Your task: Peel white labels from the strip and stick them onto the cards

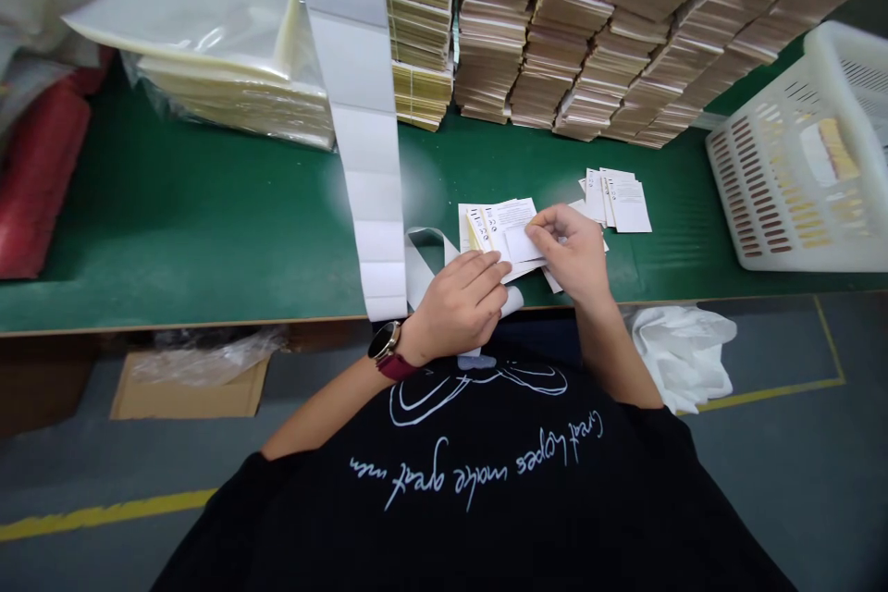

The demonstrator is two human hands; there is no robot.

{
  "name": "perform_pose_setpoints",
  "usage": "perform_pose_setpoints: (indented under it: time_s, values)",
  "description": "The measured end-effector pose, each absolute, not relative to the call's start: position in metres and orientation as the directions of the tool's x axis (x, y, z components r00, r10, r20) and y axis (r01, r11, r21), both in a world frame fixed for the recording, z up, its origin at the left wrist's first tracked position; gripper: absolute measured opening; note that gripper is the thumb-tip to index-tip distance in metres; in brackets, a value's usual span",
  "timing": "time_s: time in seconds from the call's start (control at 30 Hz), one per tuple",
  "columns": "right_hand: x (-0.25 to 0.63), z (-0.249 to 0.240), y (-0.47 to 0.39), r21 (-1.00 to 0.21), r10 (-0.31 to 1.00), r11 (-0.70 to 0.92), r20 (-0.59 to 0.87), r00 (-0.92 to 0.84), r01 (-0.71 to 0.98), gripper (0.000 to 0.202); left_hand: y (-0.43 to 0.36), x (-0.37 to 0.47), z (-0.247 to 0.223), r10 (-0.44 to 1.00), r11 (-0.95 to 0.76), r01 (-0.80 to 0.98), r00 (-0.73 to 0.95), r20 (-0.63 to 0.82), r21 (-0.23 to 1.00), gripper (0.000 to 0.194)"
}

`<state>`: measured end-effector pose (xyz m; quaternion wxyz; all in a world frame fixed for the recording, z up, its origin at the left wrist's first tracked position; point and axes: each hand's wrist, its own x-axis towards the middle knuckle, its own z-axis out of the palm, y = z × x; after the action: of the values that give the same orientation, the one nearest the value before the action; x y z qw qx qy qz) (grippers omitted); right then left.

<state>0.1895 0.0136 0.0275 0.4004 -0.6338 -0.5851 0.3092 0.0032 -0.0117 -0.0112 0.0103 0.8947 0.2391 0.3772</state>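
My left hand (462, 301), with a watch at the wrist, lies with its fingers over the lower left edge of some printed white cards (510, 215) near the table's front edge. My right hand (573, 250) pinches the right edge of a small blank white label (522, 243) on the top card. A long white label strip (367, 148) runs down the table left of my hands. A loop of pale strip (418, 268) curls beside my left hand. More printed cards (628, 202) lie spread to the right.
Tall stacks of cards (489, 55) line the back of the green table (208, 231). A bag of clear sleeves (228, 65) lies at the back left, a red bundle (45, 176) at the far left. On the right is a white basket (770, 185).
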Motion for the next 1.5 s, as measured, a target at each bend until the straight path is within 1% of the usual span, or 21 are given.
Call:
perform_pose_setpoints:
  time_s: [0.1, 0.13, 0.2, 0.27, 0.33, 0.43, 0.47, 0.5, 0.57, 0.63, 0.7, 0.77, 0.8, 0.87, 0.97, 1.07, 1.13, 1.27, 1.33, 1.4, 1.5]
  values:
    - [0.189, 0.026, 0.012, -0.804, 0.991, 0.035, 0.105, 0.083, 0.593, 0.006, -0.012, 0.004, -0.011, 0.446, -0.880, 0.429, 0.606, 0.659, 0.201, 0.013]
    - [0.188, 0.027, 0.011, -0.743, 0.990, 0.060, 0.131, 0.057, 0.667, 0.006, -0.012, 0.005, -0.011, 0.448, -0.879, 0.432, 0.607, 0.656, 0.200, 0.013]
    - [0.185, 0.030, 0.009, -0.564, 0.985, 0.101, 0.172, -0.003, 0.820, 0.006, -0.012, 0.006, -0.012, 0.449, -0.878, 0.435, 0.604, 0.658, 0.200, 0.012]
    - [0.180, 0.034, 0.005, -0.406, 0.986, 0.092, 0.168, -0.024, 0.909, 0.009, -0.011, 0.006, -0.012, 0.449, -0.878, 0.433, 0.598, 0.663, 0.205, 0.013]
    - [0.179, 0.039, 0.001, -0.348, 0.988, 0.040, 0.154, 0.015, 0.937, 0.020, -0.011, 0.006, -0.013, 0.449, -0.878, 0.431, 0.595, 0.667, 0.206, 0.014]
    - [0.184, 0.042, 0.001, -0.385, 0.988, -0.034, 0.126, 0.089, 0.922, 0.047, -0.011, 0.005, -0.013, 0.444, -0.880, 0.429, 0.598, 0.667, 0.201, 0.014]
    - [0.188, 0.042, 0.003, -0.415, 0.990, -0.053, 0.098, 0.103, 0.908, 0.051, -0.011, 0.005, -0.013, 0.442, -0.881, 0.428, 0.600, 0.666, 0.199, 0.014]
    - [0.192, 0.040, 0.005, -0.460, 0.992, -0.070, 0.063, 0.111, 0.885, 0.050, -0.012, 0.005, -0.012, 0.440, -0.882, 0.429, 0.603, 0.665, 0.195, 0.014]
    - [0.200, 0.035, 0.011, -0.591, 0.992, -0.099, 0.001, 0.123, 0.801, 0.036, -0.012, 0.005, -0.011, 0.436, -0.883, 0.433, 0.611, 0.660, 0.182, 0.014]
    - [0.204, 0.028, 0.016, -0.747, 0.989, -0.115, -0.023, 0.147, 0.655, 0.025, -0.012, 0.005, -0.010, 0.432, -0.883, 0.438, 0.618, 0.657, 0.168, 0.013]
    - [0.205, 0.021, 0.019, -0.863, 0.986, -0.113, -0.036, 0.164, 0.492, 0.025, -0.013, 0.005, -0.009, 0.426, -0.885, 0.437, 0.622, 0.657, 0.160, 0.012]
    - [0.206, 0.018, 0.021, -0.911, 0.985, -0.124, -0.065, 0.161, 0.392, 0.032, -0.013, 0.005, -0.009, 0.424, -0.886, 0.435, 0.623, 0.658, 0.159, 0.012]
    - [0.206, 0.017, 0.022, -0.917, 0.984, -0.135, -0.081, 0.157, 0.376, 0.036, -0.013, 0.005, -0.009, 0.426, -0.886, 0.436, 0.624, 0.656, 0.160, 0.012]
    - [0.208, 0.016, 0.023, -0.904, 0.982, -0.159, -0.103, 0.157, 0.398, 0.038, -0.013, 0.005, -0.009, 0.433, -0.883, 0.437, 0.625, 0.650, 0.169, 0.012]
    - [0.211, 0.017, 0.025, -0.884, 0.986, -0.152, -0.105, 0.129, 0.442, 0.029, -0.013, 0.005, -0.010, 0.442, -0.883, 0.431, 0.630, 0.639, 0.186, 0.014]
    - [0.212, 0.016, 0.027, -0.897, 0.992, -0.125, -0.098, 0.086, 0.425, 0.024, -0.014, 0.005, -0.011, 0.445, -0.883, 0.428, 0.633, 0.634, 0.192, 0.013]
    - [0.210, 0.016, 0.026, -0.879, 0.993, -0.111, -0.081, 0.085, 0.464, 0.019, -0.014, 0.005, -0.011, 0.444, -0.882, 0.432, 0.632, 0.635, 0.188, 0.012]
    - [0.209, 0.019, 0.019, -0.797, 0.989, -0.015, 0.077, 0.127, 0.603, 0.022, -0.014, 0.006, -0.012, 0.442, -0.882, 0.434, 0.631, 0.637, 0.182, 0.010]
    - [0.218, 0.023, 0.013, -0.775, 0.973, -0.018, 0.132, 0.190, 0.632, 0.025, -0.014, 0.005, -0.012, 0.441, -0.884, 0.425, 0.621, 0.649, 0.194, 0.008]
    - [0.233, 0.028, 0.007, -0.711, 0.957, -0.080, 0.141, 0.253, 0.699, 0.028, -0.013, 0.004, -0.012, 0.442, -0.884, 0.411, 0.583, 0.682, 0.222, 0.006]
    - [0.252, 0.036, -0.007, -0.500, 0.930, -0.136, 0.234, 0.284, 0.856, 0.018, -0.012, 0.000, -0.012, 0.474, -0.869, 0.390, 0.481, 0.737, 0.305, 0.008]
